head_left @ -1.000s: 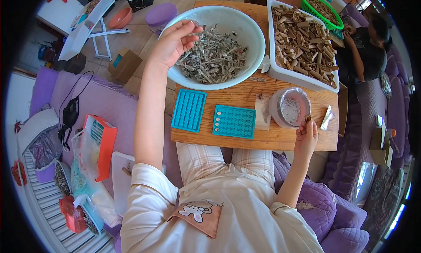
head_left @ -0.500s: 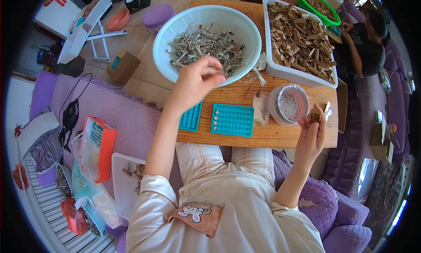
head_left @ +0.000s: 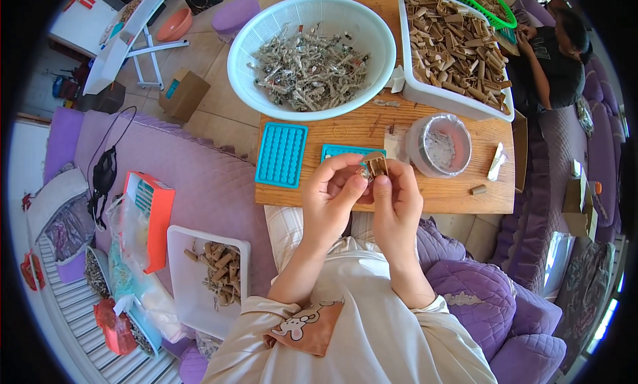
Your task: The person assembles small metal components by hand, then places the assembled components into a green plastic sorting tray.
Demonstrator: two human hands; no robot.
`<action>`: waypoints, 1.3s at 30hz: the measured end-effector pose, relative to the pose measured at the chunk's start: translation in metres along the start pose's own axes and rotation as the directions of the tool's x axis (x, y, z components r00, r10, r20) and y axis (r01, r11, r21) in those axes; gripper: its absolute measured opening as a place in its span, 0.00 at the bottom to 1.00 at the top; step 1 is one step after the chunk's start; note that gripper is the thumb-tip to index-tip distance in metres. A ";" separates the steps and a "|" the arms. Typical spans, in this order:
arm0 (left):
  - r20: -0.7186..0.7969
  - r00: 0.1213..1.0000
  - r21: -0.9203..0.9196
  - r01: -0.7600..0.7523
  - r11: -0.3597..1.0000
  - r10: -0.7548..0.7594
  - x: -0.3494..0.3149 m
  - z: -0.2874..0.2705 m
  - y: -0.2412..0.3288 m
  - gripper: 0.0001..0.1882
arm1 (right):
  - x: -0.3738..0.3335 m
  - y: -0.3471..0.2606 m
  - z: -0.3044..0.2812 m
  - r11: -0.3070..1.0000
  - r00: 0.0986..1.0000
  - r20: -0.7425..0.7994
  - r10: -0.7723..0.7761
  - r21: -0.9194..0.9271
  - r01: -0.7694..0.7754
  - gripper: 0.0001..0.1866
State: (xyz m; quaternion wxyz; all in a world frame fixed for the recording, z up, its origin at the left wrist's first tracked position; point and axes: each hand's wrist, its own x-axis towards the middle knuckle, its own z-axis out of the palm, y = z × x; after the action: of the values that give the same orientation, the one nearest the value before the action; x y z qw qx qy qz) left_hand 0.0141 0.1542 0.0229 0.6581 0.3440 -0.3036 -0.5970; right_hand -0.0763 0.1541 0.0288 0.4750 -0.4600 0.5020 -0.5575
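Note:
Both hands meet above the near edge of the wooden table. A small open brown casing sits between the fingertips of my right hand. My left hand pinches a small clear-and-metallic piece against the casing's left side; the fingers partly hide it. Behind the hands lies a teal tray with rows of wells, mostly covered by them. Another teal tray is to its left. A clear tub with whitish bits stands to the right, and one loose brown casing lies near the table edge.
A pale blue basin holds many clear, wiry pieces. Brown casings fill a white bin at the far right; more lie in a white tray on the purple sofa. A person in dark clothing sits beyond the table's right side.
My left hand has come back from the basin with a small piece. My right hand has moved left with its casing to meet it. A loose casing now shows on the table.

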 end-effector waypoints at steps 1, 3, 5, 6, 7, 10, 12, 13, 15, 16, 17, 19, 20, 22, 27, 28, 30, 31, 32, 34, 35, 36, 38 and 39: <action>-0.002 1.000 -0.001 0.004 1.000 -0.004 0.000 -0.002 -0.003 0.12 | 0.000 0.002 0.000 1.000 1.000 -0.001 0.004 -0.002 -0.004 0.06; -0.083 0.990 0.097 -0.110 0.989 0.118 0.000 -0.010 -0.013 0.12 | 0.000 0.007 -0.001 0.984 1.000 0.005 -0.024 -0.179 0.024 0.06; -0.118 0.985 0.081 -0.115 0.990 0.124 -0.003 -0.012 -0.015 0.11 | -0.001 0.007 0.001 0.982 1.000 -0.007 -0.017 -0.187 0.016 0.05; -0.128 0.981 0.097 -0.132 0.987 0.143 -0.005 -0.012 -0.014 0.11 | -0.002 0.009 0.002 0.984 0.998 -0.004 -0.057 -0.167 0.056 0.04; -0.140 0.977 0.112 -0.148 0.983 0.163 -0.006 -0.013 -0.013 0.12 | -0.003 0.010 0.003 0.985 0.995 0.000 -0.096 -0.147 0.095 0.04; -0.126 0.975 0.123 -0.169 0.978 0.185 -0.007 -0.018 -0.012 0.12 | -0.005 0.007 0.003 0.956 0.988 0.065 -0.142 -0.250 0.154 0.03; -0.103 0.978 0.114 -0.168 0.979 0.179 -0.005 -0.018 -0.009 0.13 | -0.005 0.005 0.002 0.941 0.979 0.076 -0.188 -0.273 0.202 0.04; -0.067 0.984 0.121 -0.155 0.980 0.164 -0.004 -0.018 -0.006 0.14 | -0.005 0.005 0.002 0.922 0.967 0.092 -0.237 -0.292 0.254 0.04; -0.032 0.989 0.129 -0.139 0.982 0.144 -0.004 -0.018 -0.004 0.16 | -0.007 0.005 0.003 0.904 0.962 0.080 -0.262 -0.327 0.274 0.05; 0.011 0.995 0.149 -0.104 0.983 0.104 -0.004 -0.017 -0.003 0.21 | -0.008 0.005 0.004 0.883 0.954 0.067 -0.293 -0.363 0.297 0.05; 0.054 0.997 0.171 -0.070 0.983 0.062 -0.004 -0.017 -0.003 0.26 | -0.010 0.005 0.005 0.884 0.955 0.067 -0.290 -0.364 0.294 0.05; 0.087 0.996 0.176 -0.046 0.983 0.031 -0.007 -0.018 -0.001 0.27 | -0.013 0.006 0.007 0.879 0.949 0.037 -0.312 -0.369 0.303 0.06; 0.121 0.993 0.181 -0.025 0.983 0.003 -0.008 -0.019 -0.001 0.28 | -0.014 0.006 0.007 0.879 0.949 0.037 -0.312 -0.369 0.303 0.06; 0.165 0.986 0.167 -0.067 0.984 0.040 -0.007 -0.023 -0.004 0.27 | -0.014 0.007 0.007 0.860 0.927 0.073 -0.367 -0.354 0.368 0.07; 0.252 0.968 0.157 -0.042 0.987 0.001 -0.006 -0.030 0.002 0.29 | -0.012 0.004 0.010 0.833 0.906 0.139 -0.399 -0.358 0.421 0.08; 0.252 0.968 0.217 -0.069 0.974 0.013 -0.006 -0.032 0.004 0.29 | -0.012 0.004 0.010 0.819 0.905 0.166 -0.392 -0.385 0.425 0.08; 0.253 0.967 0.277 -0.095 0.956 0.023 -0.006 -0.032 0.005 0.28 | -0.011 0.004 0.009 0.817 0.908 0.180 -0.377 -0.396 0.418 0.09; 0.238 0.971 0.316 -0.093 0.944 0.016 -0.007 -0.031 0.007 0.28 | -0.011 0.004 0.010 0.816 0.911 0.195 -0.364 -0.405 0.413 0.09; 0.224 0.975 0.355 -0.090 0.931 0.009 -0.007 -0.030 0.008 0.28 | -0.011 0.005 0.010 0.816 0.911 0.195 -0.364 -0.404 0.412 0.09; 0.181 0.983 0.415 -0.085 0.906 0.009 -0.011 -0.026 0.009 0.27 | -0.012 0.006 0.011 0.795 0.906 0.199 -0.373 -0.434 0.423 0.09; 0.139 0.990 0.472 -0.077 0.878 0.012 -0.013 -0.024 0.008 0.27 | -0.013 0.007 0.011 0.795 0.906 0.199 -0.373 -0.435 0.422 0.09; 0.140 0.990 0.472 -0.077 0.878 0.011 -0.015 -0.022 0.009 0.27 | -0.014 0.007 0.013 0.772 0.900 0.203 -0.386 -0.463 0.435 0.09; 0.118 0.993 0.460 -0.080 0.884 0.028 -0.018 -0.020 0.011 0.27 | -0.015 0.006 0.015 0.748 0.893 0.208 -0.399 -0.489 0.448 0.09; 0.118 0.993 0.460 -0.080 0.884 0.028 -0.016 -0.022 0.010 0.27 | -0.015 0.006 0.016 0.790 0.901 0.201 -0.384 -0.433 0.433 0.09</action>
State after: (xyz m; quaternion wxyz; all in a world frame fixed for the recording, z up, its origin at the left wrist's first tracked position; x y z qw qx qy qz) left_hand 0.0358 0.1729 0.0183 0.5558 0.4498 -0.4821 -0.5062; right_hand -0.0586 0.1673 0.0235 0.2431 -0.6862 0.4848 -0.4848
